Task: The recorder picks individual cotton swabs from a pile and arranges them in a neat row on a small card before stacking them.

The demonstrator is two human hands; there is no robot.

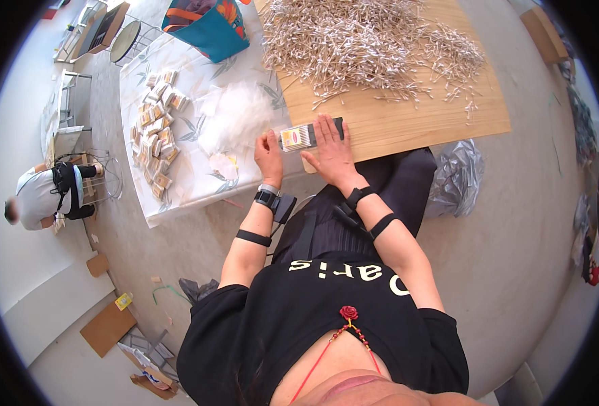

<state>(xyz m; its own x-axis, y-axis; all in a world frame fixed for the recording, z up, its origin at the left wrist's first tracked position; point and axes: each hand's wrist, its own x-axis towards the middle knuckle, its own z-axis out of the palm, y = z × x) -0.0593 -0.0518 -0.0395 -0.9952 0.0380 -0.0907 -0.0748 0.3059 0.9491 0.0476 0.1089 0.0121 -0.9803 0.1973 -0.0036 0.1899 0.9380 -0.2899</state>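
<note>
A small clear packet of cotton swabs (295, 138) with a yellow and red label lies at the table's near edge. Beneath its right part shows a dark flat strip (341, 127). My right hand (332, 154) rests flat over the strip and the packet's right end, fingers stretched out. At the packet's left end, my left hand (269, 161) is closed with its fingers curled in; whatever they pinch is too small to make out. A heap of loose cotton swabs (353, 51) covers the wooden board (414, 125) beyond my right hand.
Left of my hands lie a pile of clear plastic bags (238, 111) and several filled packets (156, 132) on the patterned tablecloth (184, 186). A blue bag (218, 34) stands behind them. A grey plastic sack (456, 177) is below the board. Another person (46, 193) works far left.
</note>
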